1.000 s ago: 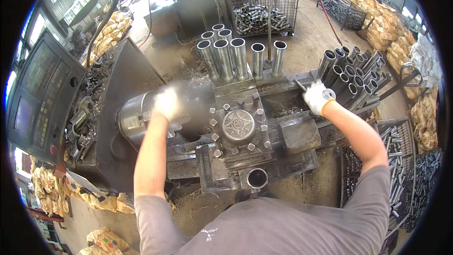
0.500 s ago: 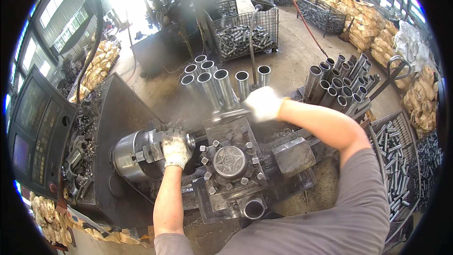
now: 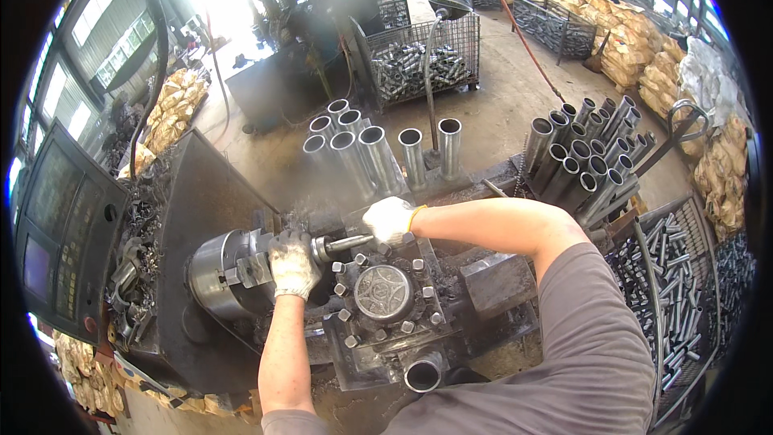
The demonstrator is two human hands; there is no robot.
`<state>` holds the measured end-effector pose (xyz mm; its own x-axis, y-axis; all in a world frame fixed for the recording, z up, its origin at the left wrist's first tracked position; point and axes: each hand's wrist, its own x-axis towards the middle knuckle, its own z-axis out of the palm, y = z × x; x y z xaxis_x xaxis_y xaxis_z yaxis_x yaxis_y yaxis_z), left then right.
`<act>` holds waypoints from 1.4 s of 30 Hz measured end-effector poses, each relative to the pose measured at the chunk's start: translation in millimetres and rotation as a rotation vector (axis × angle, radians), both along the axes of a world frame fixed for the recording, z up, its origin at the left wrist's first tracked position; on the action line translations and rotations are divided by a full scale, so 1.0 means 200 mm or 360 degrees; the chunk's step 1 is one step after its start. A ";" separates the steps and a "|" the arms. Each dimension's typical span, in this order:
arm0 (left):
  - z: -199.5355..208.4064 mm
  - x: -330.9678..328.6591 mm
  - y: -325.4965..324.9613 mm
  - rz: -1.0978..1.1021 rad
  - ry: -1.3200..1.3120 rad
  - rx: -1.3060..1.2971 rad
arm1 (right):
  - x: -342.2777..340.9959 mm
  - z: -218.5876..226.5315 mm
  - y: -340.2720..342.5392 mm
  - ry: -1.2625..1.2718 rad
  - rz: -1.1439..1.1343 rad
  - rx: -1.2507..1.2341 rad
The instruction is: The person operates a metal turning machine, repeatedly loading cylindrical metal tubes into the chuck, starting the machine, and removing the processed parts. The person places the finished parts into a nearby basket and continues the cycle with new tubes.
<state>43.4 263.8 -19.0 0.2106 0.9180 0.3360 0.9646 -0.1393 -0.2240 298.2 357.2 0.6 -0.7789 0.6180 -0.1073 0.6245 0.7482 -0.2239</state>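
My left hand (image 3: 293,264), in a whitish work glove, is closed round a metal tube at the jaws of the lathe chuck (image 3: 219,272). The ringed end of the metal tube (image 3: 321,248) shows just right of the glove. My right hand (image 3: 390,220), gloved too, grips a tapered metal rod (image 3: 351,242). The rod's left tip meets or nearly meets the tube's end; whether it goes inside, I cannot tell. Below my right hand is the tool post (image 3: 385,293), with a round cap and square-headed bolts. My fingertips are partly hidden.
Upright steel tubes (image 3: 373,157) stand behind the tool post, with a larger bunch of tubes (image 3: 581,157) at right. A control panel (image 3: 60,234) is at left. Wire bins (image 3: 419,72) of metal parts stand behind, another bin (image 3: 668,290) at right. A red hose (image 3: 519,32) crosses the background.
My right hand has moved left and nearer to me, bringing the rod to the tube's end. My left hand stays at the chuck. The view has shifted slightly.
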 end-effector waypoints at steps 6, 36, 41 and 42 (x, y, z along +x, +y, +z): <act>-0.05 -0.02 0.02 0.0022 0.0124 0.0102 | 0.00 -0.08 0.06 -0.0048 0.0022 -0.0036; 0.07 -0.02 -0.08 -0.0266 -0.0099 0.0010 | 1.31 -0.28 -0.08 -0.0588 -0.1789 -0.0065; 0.33 -0.30 -0.42 0.0084 -0.0198 0.0250 | 1.30 -0.30 -0.19 -0.1360 -0.0872 0.0164; 0.32 -0.49 -0.48 0.0211 -0.0223 0.0374 | 1.23 -0.26 -0.17 -0.1839 -0.0251 0.0310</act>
